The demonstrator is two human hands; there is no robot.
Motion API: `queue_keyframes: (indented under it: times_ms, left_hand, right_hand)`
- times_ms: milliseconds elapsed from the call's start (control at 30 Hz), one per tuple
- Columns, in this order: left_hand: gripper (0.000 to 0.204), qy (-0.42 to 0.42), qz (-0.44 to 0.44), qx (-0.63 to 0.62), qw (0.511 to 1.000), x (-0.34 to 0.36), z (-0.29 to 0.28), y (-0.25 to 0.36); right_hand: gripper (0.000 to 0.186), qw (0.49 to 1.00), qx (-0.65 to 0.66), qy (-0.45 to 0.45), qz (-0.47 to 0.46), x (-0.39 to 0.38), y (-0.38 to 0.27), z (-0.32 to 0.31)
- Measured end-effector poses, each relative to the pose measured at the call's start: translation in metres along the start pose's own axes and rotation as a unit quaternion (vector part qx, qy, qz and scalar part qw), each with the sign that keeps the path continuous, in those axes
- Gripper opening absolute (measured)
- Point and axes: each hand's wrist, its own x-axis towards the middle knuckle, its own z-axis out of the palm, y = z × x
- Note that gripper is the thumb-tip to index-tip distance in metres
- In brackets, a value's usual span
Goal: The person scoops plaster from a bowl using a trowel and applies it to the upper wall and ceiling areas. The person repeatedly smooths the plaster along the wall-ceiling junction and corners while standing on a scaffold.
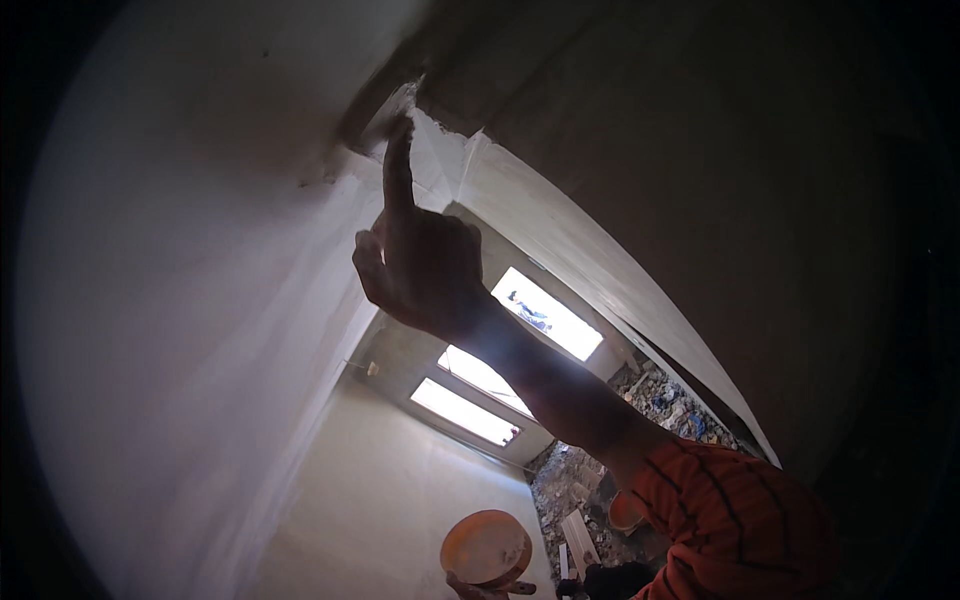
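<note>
My right hand (425, 255) is raised to a rough, broken plaster edge (400, 103) where the pale surface meets the corner. Its index finger is stretched out with the tip at that edge, while the other fingers are curled in; nothing shows in them. At the bottom, my left hand (468, 588) holds a round orange bowl (487, 548) from below, only partly in view. Pale smears coat the bowl's inside. A short dark handle-like piece (522, 588) sticks out beside that hand; what it belongs to is hidden.
A pale wall (170, 330) rises on the left, and a dark surface (700, 170) fills the upper right. Bright window openings (550, 312) show beyond my arm. Rubble (660, 400) covers the floor below, with wooden boards (578, 540) and another orange container (625, 512).
</note>
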Motion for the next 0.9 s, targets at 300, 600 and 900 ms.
queue_keyframes:
  times_ms: [300,600,900]
  left_hand:
    - [0.076,0.008,0.001,-0.012,1.000,-0.001,0.009,-0.006]
    - [0.077,0.010,0.001,-0.007,1.000,-0.005,0.011,-0.008]
    - [0.077,0.013,-0.002,-0.007,1.000,-0.010,0.017,-0.014]
  right_hand:
    - [0.102,0.987,0.078,0.136,-0.038,0.001,-0.016,-0.034]
    - [0.097,0.997,0.015,0.060,-0.043,-0.015,-0.016,-0.027]
    - [0.092,0.780,0.021,-0.624,-0.044,-0.274,0.036,-0.004]
